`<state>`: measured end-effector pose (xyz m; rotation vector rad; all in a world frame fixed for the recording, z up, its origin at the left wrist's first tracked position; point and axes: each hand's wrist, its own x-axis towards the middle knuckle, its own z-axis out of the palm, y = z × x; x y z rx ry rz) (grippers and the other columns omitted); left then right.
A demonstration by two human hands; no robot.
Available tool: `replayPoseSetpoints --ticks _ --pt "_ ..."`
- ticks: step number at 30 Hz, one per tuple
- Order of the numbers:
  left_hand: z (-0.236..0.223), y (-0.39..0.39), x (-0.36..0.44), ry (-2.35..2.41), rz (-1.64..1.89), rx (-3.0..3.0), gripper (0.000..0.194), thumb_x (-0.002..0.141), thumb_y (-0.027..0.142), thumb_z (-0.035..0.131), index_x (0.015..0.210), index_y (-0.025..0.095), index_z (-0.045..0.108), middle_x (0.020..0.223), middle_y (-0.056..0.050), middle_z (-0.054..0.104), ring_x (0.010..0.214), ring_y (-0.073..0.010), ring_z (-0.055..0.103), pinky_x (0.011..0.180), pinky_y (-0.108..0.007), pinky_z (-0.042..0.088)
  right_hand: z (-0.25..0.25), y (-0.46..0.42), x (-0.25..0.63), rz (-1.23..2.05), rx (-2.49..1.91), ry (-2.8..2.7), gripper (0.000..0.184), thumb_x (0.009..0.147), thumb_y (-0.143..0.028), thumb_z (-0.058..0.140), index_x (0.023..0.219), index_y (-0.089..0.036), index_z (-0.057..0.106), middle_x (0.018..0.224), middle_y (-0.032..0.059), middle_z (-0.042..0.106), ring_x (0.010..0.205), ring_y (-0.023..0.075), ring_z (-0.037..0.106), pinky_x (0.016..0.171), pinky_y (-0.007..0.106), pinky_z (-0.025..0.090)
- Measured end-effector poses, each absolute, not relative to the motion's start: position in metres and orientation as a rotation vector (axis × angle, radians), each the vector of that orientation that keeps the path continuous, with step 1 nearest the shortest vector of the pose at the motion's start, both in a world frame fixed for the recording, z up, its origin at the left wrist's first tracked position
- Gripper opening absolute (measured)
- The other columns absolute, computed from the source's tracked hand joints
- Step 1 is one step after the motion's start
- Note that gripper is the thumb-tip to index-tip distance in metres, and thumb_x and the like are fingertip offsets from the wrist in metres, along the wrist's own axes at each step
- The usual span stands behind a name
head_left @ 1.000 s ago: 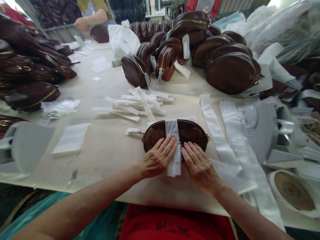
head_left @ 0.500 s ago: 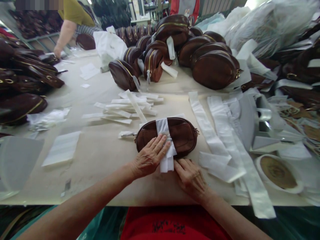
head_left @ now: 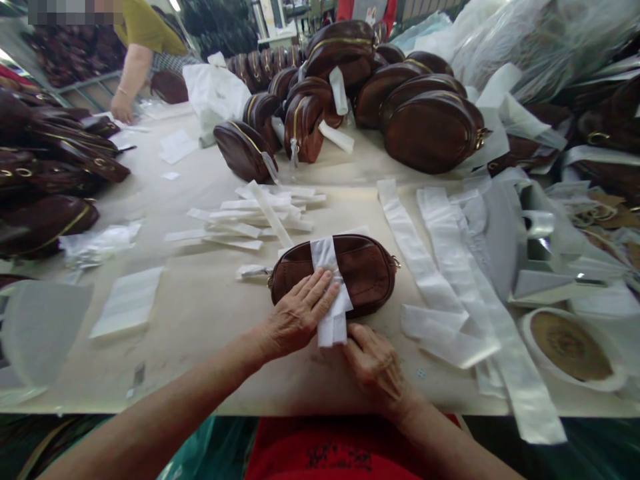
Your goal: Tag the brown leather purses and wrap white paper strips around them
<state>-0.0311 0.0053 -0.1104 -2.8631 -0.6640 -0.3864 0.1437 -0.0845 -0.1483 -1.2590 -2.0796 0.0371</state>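
Observation:
A small dark brown oval bag (head_left: 367, 283) lies on the table in front of me. A white paper strip (head_left: 324, 253) runs across its middle, and its lower end hangs past the bag's near edge. My left hand (head_left: 300, 313) rests flat on the strip and the bag, fingers stretched out. Just below the bag, my right hand (head_left: 373, 363) has its fingers curled in beside the strip's lower end. Its fingertips are partly hidden, so what they pinch is unclear. A wrapped zipper pull (head_left: 255, 271) sticks out at the bag's left end.
Loose white strips (head_left: 240, 220) lie beyond the bag, and longer ones (head_left: 440, 267) to the right. Brown bags (head_left: 430, 133) are piled at the back, with more (head_left: 50, 147) at left. A round tub (head_left: 573, 347) stands at right. A co-worker's hand (head_left: 123, 107) reaches in at far left.
My right hand has curled its fingers more and shifted slightly left toward the strip's end. My left hand stays on the bag. The co-worker's hand has moved slightly right.

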Motion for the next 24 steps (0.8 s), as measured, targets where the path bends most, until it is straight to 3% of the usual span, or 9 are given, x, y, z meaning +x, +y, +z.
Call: replayPoseSetpoints --ticks 3,8,12,24 --pt "-0.11 0.005 -0.03 -0.665 -0.401 -2.859 0.048 0.085 0.007 0.035 0.133 -0.001 0.036 0.136 -0.026 0.041 0.137 -0.0318 0.019 0.103 -0.047 0.039 -0.144 -0.086 0.145 0.053 -1.212 -2.119 0.03 0.091 -0.009 0.035 0.076 -0.014 0.061 0.092 0.0106 0.062 0.072 0.017 0.047 0.062 0.029 0.036" --pt "-0.106 0.006 -0.029 -0.669 -0.377 -2.845 0.045 0.087 0.006 0.033 0.131 0.0 0.039 0.135 -0.025 0.043 0.137 -0.0303 0.019 0.103 -0.045 0.04 -0.144 -0.079 0.139 0.113 -1.141 -2.17 0.028 0.09 -0.011 0.038 0.071 -0.018 0.057 0.067 0.0047 0.056 0.066 0.0185 0.043 0.057 0.03 0.031" --pt "-0.105 0.006 -0.029 -0.668 -0.375 -2.842 0.045 0.087 0.008 0.034 0.132 0.0 0.038 0.135 -0.025 0.043 0.136 -0.0307 0.022 0.103 -0.045 0.041 -0.151 -0.075 0.131 0.008 -1.191 -2.13 0.026 0.09 -0.01 0.038 0.075 -0.017 0.058 0.068 0.0064 0.055 0.063 0.0176 0.042 0.055 0.028 0.029" --pt "-0.106 0.008 -0.03 -0.683 -0.4 -2.846 0.05 0.089 0.007 0.032 0.138 0.003 0.029 0.136 -0.023 0.043 0.136 -0.0294 0.023 0.103 -0.044 0.041 -0.145 -0.083 0.138 0.038 -1.283 -2.068 0.035 0.09 -0.01 0.038 0.063 -0.017 0.059 0.061 0.0044 0.05 0.06 0.0168 0.041 0.054 0.028 0.029"
